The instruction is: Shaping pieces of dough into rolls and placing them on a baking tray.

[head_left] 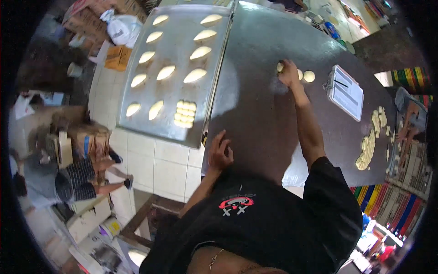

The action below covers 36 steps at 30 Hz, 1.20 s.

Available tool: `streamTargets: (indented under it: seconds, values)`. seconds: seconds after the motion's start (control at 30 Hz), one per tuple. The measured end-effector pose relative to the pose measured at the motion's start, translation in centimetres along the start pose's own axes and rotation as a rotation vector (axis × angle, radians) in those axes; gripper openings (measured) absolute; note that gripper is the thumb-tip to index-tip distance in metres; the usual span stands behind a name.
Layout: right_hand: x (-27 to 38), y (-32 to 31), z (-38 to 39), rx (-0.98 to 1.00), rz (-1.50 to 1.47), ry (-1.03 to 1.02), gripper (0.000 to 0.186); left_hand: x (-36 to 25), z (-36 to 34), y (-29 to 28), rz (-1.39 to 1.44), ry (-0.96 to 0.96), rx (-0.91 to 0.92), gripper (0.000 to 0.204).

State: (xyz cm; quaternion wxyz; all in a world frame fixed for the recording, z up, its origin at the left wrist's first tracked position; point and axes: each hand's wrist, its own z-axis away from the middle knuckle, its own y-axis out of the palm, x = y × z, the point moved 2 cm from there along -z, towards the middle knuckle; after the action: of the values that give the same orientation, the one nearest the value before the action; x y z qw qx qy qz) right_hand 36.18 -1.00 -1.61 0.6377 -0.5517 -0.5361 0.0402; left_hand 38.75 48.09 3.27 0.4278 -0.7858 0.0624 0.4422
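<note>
My right hand (288, 74) reaches far across the dark metal table (255, 109), its fingers closed around a small pale dough ball (280, 67). Just to its right lie two more round dough balls, one partly covered by the hand and one in full view (309, 76). My left hand (221, 153) rests near the table's left front edge, fingers bent but apart, with nothing in it. Left of the table, a large metal tray (178, 91) carries several spindle-shaped dough pieces (166, 72) and a block of small rolls pressed together (185, 114).
A clipboard (346, 93) with paper and a pen lies at the table's right. Flattened dough pieces (367, 148) spread along the right edge, near another person's hands (406, 125). Another person in striped shorts (75, 178) is at the left. Cardboard boxes (86, 23) stand back left.
</note>
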Motion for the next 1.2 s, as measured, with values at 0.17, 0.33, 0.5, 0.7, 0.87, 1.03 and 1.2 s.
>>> streamTargets:
  seconds: [0.17, 0.33, 0.5, 0.7, 0.87, 1.03, 1.2]
  values:
    - [13.2, -1.6, 7.4, 0.031, 0.219, -0.382, 0.028, 0.8, 1.2, -0.3, -0.011, -0.066, -0.090, 0.019]
    - [18.3, -1.3, 26.9, 0.122, 0.368, -0.533, 0.038, -2.5, -0.3, 2.0, 0.283, -0.311, -0.055, 0.014]
    - [19.9, -2.1, 30.2, 0.241, 0.251, -0.447, 0.039, -2.9, -1.8, 7.3, 0.458, -0.539, 0.097, 0.025]
    - [13.6, -0.7, 27.9, 0.122, -0.303, 0.585, 0.029, -6.2, -5.5, 8.6, 0.033, -0.564, 0.242, 0.042]
    - [13.6, -0.4, 26.2, 0.194, 0.000, 0.364, 0.024, -4.8, -5.1, 8.1, -0.135, -0.342, 0.128, 0.038]
    - [15.4, 2.0, 20.6, 0.070, 0.007, -0.132, 0.019, -3.0, 0.9, 6.3, 0.300, -0.191, -0.272, 0.018]
    - [15.7, 6.6, 19.4, 0.280, 0.257, -0.881, 0.016, -3.5, 5.7, 6.1, 0.240, -0.258, -0.315, 0.020]
